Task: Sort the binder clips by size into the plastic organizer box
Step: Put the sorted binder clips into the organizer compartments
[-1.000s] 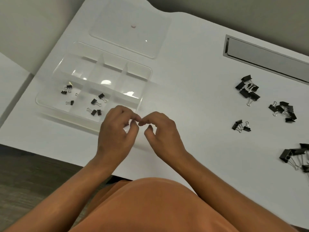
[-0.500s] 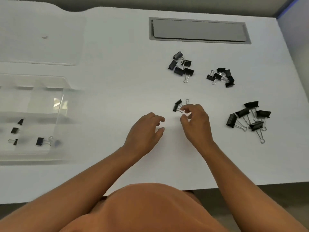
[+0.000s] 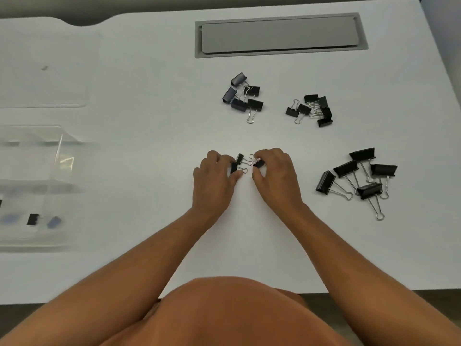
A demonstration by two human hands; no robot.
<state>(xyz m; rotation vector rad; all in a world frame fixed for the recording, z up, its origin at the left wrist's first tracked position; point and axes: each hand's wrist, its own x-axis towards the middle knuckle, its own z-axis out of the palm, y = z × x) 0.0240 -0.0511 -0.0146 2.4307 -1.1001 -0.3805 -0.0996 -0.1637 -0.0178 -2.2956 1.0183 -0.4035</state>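
Small black binder clips (image 3: 240, 162) lie mid-table between my hands. My left hand (image 3: 215, 181) pinches one small clip with thumb and fingers. My right hand (image 3: 274, 176) pinches another small clip (image 3: 259, 163). A pile of medium clips (image 3: 243, 97) sits further back, a second pile of medium-small clips (image 3: 311, 109) to its right, and several large clips (image 3: 359, 176) lie at the right. The clear plastic organizer box (image 3: 37, 186) is at the left edge, blurred, with a few small clips (image 3: 32, 219) inside.
The box's clear lid (image 3: 45, 78) lies flat at the back left. A grey recessed cable hatch (image 3: 279, 34) is set into the table at the back. The table's front edge runs just above my knee (image 3: 232, 315).
The view swung right from the organizer box to the clip piles. Both hands moved from the box to the small clips mid-table and closed their fingers on them.
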